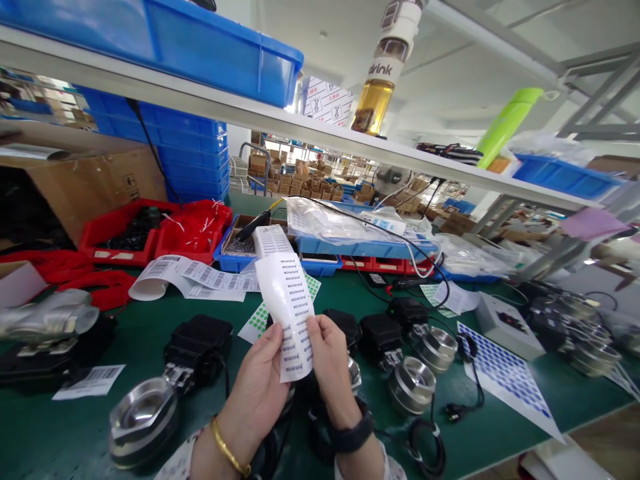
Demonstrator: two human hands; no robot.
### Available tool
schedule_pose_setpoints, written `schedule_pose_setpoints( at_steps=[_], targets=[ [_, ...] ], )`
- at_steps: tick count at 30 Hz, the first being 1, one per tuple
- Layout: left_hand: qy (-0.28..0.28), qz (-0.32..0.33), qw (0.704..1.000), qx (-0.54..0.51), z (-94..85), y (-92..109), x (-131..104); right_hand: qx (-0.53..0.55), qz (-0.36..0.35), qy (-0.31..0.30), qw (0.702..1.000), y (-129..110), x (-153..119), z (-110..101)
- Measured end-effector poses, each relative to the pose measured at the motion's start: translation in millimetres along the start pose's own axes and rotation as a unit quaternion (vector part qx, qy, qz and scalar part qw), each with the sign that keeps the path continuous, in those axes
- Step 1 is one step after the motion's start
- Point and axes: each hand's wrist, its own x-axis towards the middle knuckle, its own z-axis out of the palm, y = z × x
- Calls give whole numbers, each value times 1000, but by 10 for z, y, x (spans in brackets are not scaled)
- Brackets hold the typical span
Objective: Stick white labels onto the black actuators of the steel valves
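A white label sheet (pixel 290 293) printed with rows of the same black word stands tilted up in front of me. My left hand (pixel 263 380) pinches its lower left edge, thumb on the face. At the lower right edge, my right hand (pixel 327 357) grips the sheet with thumb and fingers. Beneath my hands, black boxes with metal fittings are partly hidden. To the left lies a metal valve (pixel 143 417) joined to a black actuator (pixel 200 343). Right of my hands are further metal valves (pixel 413 385) with black actuators (pixel 380 337) and coiled cables.
Barcode label strips (pixel 200 277) and green-dot stickers (pixel 257 320) lie behind the hands. A sheet of blue dots (pixel 505 373) and a white box (pixel 507 323) are at right. Red bins (pixel 120 233) stand at left. A shelf (pixel 320 127) crosses above, carrying a drink bottle (pixel 380 80).
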Motion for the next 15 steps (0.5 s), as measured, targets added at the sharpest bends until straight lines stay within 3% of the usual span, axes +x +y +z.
schedule_pose_setpoints(
  at_steps=[3, 5, 11, 15],
  targets=[
    [20, 27, 999, 37, 39, -19, 2, -82, -64, 118, 988, -136, -18, -126],
    [23, 43, 997, 52, 63, -36, 10, -108, -97, 151, 978, -290, -73, -212],
    [8, 73, 996, 42, 107, -124, 28, -126, -70, 24, 989, -544, -219, -190],
    [25, 72, 995, 62, 111, -130, -45, -180, -33, 31, 983, -552, -231, -52]
  ],
)
